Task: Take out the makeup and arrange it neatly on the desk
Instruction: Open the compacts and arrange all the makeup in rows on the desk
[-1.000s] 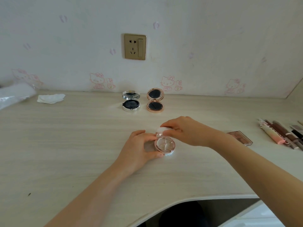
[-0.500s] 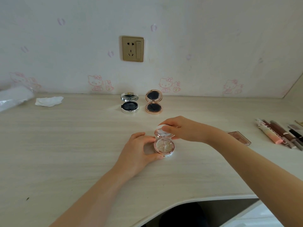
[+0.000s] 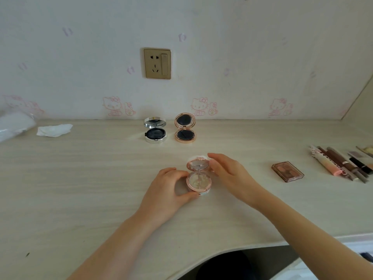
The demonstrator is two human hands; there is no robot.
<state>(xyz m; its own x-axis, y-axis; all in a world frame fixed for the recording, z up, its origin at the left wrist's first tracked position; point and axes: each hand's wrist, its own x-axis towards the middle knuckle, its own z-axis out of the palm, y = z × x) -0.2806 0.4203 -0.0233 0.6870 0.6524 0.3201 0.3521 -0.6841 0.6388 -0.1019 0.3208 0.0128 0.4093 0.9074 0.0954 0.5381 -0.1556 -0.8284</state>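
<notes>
A round pink-rimmed compact (image 3: 198, 181) stands on the desk (image 3: 80, 178) in front of me with its lid raised upright. My left hand (image 3: 167, 190) grips the compact's base from the left, thumb and fingers curled round it. My right hand (image 3: 228, 172) lies just right of the raised lid with relaxed fingers, its fingertips near the lid's edge; I cannot tell if they touch. Further back stand a silver compact (image 3: 155, 132) and a rose-gold compact (image 3: 185, 127), both lids raised, side by side near the wall.
A brown eyeshadow palette (image 3: 287, 171) lies to the right, and beyond it a row of several lip and brow sticks (image 3: 339, 163). A crumpled tissue (image 3: 54, 130) and a clear plastic bag (image 3: 14, 124) lie at the far left. The desk's front edge curves inward near me.
The compact's lid has swung from half raised to upright. My right hand has let go of the lid and shifted a little to the right. My left hand stayed on the base.
</notes>
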